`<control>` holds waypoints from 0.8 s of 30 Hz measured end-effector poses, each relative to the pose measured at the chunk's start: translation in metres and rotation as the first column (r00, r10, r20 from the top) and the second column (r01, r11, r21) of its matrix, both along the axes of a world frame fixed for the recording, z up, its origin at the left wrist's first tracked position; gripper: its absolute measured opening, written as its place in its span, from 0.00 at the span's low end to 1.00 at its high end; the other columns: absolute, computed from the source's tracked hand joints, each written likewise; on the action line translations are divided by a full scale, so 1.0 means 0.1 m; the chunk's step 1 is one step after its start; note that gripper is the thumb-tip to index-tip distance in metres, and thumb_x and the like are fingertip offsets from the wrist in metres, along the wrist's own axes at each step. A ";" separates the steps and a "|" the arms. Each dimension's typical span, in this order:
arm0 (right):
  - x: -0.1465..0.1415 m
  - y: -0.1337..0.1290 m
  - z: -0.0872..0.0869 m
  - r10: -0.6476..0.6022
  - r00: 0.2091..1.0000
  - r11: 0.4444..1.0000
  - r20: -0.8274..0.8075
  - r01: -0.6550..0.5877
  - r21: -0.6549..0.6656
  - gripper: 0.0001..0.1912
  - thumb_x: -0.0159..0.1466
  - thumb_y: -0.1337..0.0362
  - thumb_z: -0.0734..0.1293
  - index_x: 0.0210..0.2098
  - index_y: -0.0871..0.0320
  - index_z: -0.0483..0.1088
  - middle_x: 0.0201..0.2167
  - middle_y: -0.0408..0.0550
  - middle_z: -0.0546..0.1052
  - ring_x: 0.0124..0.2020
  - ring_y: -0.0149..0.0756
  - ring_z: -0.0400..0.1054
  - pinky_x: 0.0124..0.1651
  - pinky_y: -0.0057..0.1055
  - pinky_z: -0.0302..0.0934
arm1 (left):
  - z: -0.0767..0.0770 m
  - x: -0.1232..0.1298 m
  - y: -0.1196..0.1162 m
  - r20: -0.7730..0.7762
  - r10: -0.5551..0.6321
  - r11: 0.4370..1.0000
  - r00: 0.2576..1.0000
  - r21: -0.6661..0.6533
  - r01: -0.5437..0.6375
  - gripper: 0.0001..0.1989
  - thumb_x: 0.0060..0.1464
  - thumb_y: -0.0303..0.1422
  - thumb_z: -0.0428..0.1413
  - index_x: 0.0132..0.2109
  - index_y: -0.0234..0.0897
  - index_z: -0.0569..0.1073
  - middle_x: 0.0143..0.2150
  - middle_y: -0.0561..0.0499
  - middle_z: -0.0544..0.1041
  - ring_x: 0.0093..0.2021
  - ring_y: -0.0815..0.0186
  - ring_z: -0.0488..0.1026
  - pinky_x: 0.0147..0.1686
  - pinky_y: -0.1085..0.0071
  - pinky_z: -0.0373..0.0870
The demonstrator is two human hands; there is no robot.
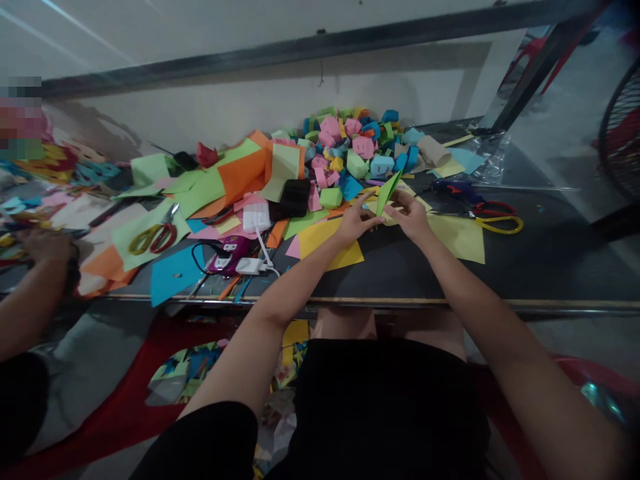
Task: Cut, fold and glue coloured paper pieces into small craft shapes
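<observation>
A folded piece of green paper (388,193) stands upright between my two hands, above the dark table. My left hand (358,220) pinches its lower left side, fingers closed on it. On the other side, my right hand (409,212) grips the lower right edge between thumb and fingers. Beneath my left wrist lies a yellow paper sheet (333,243). A pale yellow sheet (457,237) rests under and to the right of my right forearm. Just behind my hands is a heap of small folded paper shapes (357,147) in pink, blue and green.
Red-and-yellow scissors (500,217) and a dark blue tool (455,190) lie at right. More scissors (154,237), a purple power strip (230,257) and a black box (295,198) are at left. A co-worker's hand (47,250) is at far left. A fan (620,133) stands at right.
</observation>
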State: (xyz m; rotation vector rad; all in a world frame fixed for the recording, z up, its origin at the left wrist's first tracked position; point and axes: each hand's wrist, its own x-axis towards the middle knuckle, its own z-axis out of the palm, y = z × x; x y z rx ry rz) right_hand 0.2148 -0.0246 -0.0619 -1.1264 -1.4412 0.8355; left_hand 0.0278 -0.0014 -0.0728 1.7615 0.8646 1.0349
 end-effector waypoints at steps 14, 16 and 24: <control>-0.02 -0.03 0.04 -0.103 0.995 0.995 0.012 0.103 0.003 0.26 0.59 0.41 0.71 0.39 0.58 0.80 0.36 0.53 0.83 0.33 0.40 0.78 0.42 0.41 0.74 | 0.03 0.02 -0.02 0.062 0.050 0.999 0.997 0.016 -0.052 0.33 0.56 0.39 0.65 0.65 0.37 0.66 0.25 0.57 0.75 0.21 0.71 0.72 0.24 0.75 0.65; -0.02 -0.03 0.05 -0.133 0.990 0.991 0.039 0.133 -0.004 0.24 0.59 0.42 0.70 0.35 0.58 0.79 0.31 0.51 0.82 0.30 0.40 0.77 0.38 0.39 0.73 | 0.01 0.01 -0.01 0.058 0.046 0.998 0.997 0.042 -0.049 0.32 0.56 0.40 0.65 0.64 0.38 0.67 0.24 0.58 0.75 0.21 0.71 0.72 0.25 0.75 0.66; -0.03 -0.04 0.06 -0.282 0.956 0.959 0.078 0.281 0.026 0.09 0.58 0.57 0.70 0.28 0.56 0.73 0.22 0.44 0.75 0.26 0.38 0.73 0.34 0.36 0.68 | -0.08 0.00 0.07 -0.007 0.136 0.990 0.991 0.040 -0.136 0.25 0.65 0.40 0.55 0.65 0.39 0.66 0.23 0.59 0.73 0.21 0.70 0.74 0.25 0.75 0.69</control>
